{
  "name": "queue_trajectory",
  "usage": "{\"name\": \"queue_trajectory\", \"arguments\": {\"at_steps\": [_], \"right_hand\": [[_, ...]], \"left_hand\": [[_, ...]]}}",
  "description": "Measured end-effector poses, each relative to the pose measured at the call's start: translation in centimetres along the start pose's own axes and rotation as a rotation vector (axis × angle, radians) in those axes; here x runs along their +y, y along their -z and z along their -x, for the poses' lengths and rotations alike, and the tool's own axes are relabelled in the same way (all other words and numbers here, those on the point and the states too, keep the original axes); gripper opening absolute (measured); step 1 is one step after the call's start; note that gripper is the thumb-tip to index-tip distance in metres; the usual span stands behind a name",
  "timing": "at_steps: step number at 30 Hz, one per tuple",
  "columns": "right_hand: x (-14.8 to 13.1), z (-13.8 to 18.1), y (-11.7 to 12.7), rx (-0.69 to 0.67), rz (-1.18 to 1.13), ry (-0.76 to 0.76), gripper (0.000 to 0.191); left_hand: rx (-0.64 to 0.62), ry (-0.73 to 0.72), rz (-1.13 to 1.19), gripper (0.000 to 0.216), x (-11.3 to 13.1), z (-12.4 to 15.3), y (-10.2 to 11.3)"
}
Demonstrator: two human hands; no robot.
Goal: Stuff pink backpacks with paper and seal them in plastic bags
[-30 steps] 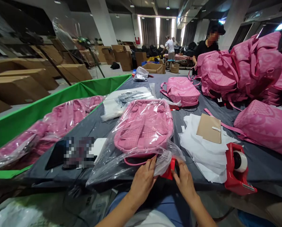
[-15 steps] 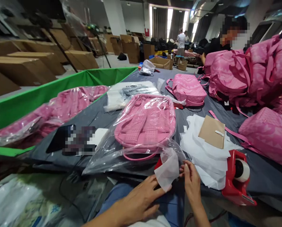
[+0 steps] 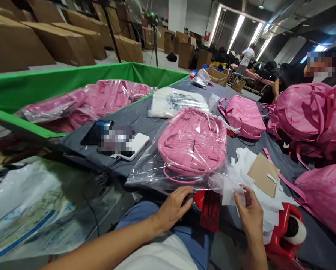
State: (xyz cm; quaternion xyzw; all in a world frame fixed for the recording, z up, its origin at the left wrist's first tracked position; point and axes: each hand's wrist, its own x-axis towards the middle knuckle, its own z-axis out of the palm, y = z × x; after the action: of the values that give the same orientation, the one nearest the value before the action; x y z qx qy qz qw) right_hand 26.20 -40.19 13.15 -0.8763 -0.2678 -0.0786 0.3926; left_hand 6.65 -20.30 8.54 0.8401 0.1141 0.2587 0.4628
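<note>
pink backpack (image 3: 192, 144) | 1 item, lying flat inside clear plastic bag (image 3: 145, 176) | red tag (image 3: 210, 210) at bag's near edge

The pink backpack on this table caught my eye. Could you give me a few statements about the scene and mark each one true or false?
1. A rose-pink backpack lies inside a clear plastic bag. True.
2. The person's left hand grips a red tape dispenser. False: that hand is at the bag's lower edge, and the dispenser sits near the right hand.
3. A flat brown kraft card rests on white tissue sheets. True.
4. The green-walled bin holds only cardboard boxes. False: it holds plastic-wrapped pink items.
5. A co-worker in black stands beside a pile of pink backpacks. True.
</note>
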Motion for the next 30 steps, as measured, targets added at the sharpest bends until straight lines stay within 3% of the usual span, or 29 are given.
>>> {"name": "queue_trajectory", "arguments": {"at_steps": [3, 6, 8, 10, 12, 17, 19, 22, 25, 27, 30], "right_hand": [[-2.4, 0.3, 2.0, 0.163, 0.232, 0.230, 0.042], [-5.7, 3.9, 1.4, 0.263, 0.292, 0.541, 0.028], [-7.0, 6.7, -0.1, 0.156, 0.214, 0.729, 0.037], [-7.2, 8.7, -1.8, -0.038, 0.096, 0.791, 0.041], [-6.3, 9.3, -3.1, -0.132, 0.037, 0.674, 0.039], [-3.3, 8.8, -3.7, -0.162, 0.028, 0.260, 0.035], [-3.0, 9.4, -3.9, -0.221, -0.005, 0.221, 0.043], [-3.1, 11.0, -4.8, -0.251, -0.001, 0.231, 0.063], [-2.8, 12.1, -5.7, -0.188, 0.017, 0.191, 0.050], [-2.5, 12.6, -5.9, -0.136, 0.020, 0.172, 0.042], [-2.3, 13.0, -5.0, -0.155, 0.009, 0.224, 0.039]], "left_hand": [[-0.188, 0.153, -0.002, 0.044, -0.5, -2.3, -2.1], [-0.301, 0.312, 0.041, 0.041, -0.5, -4.8, -4.5], [-0.301, 0.363, 0.081, 0.032, -0.5, -5.9, -5.5], [-0.291, 0.389, 0.118, 0.020, -0.5, -6.0, -5.7], [-0.297, 0.404, 0.150, 0.009, -0.4, -5.2, -5.2], [-0.295, 0.524, 0.393, 0.018, 0.7, -2.2, -2.9], [-0.334, 0.540, 0.462, 0.021, 1.3, -1.6, -2.1], [-0.435, 0.383, 0.473, 0.026, 1.5, -1.3, -1.5], [-0.435, 0.164, 0.394, 0.029, 1.0, -1.6, -1.4], [-0.398, 0.168, 0.363, 0.033, 0.6, -2.0, -1.6], [-0.412, 0.293, 0.378, 0.042, 0.5, -3.0, -2.2]]}}
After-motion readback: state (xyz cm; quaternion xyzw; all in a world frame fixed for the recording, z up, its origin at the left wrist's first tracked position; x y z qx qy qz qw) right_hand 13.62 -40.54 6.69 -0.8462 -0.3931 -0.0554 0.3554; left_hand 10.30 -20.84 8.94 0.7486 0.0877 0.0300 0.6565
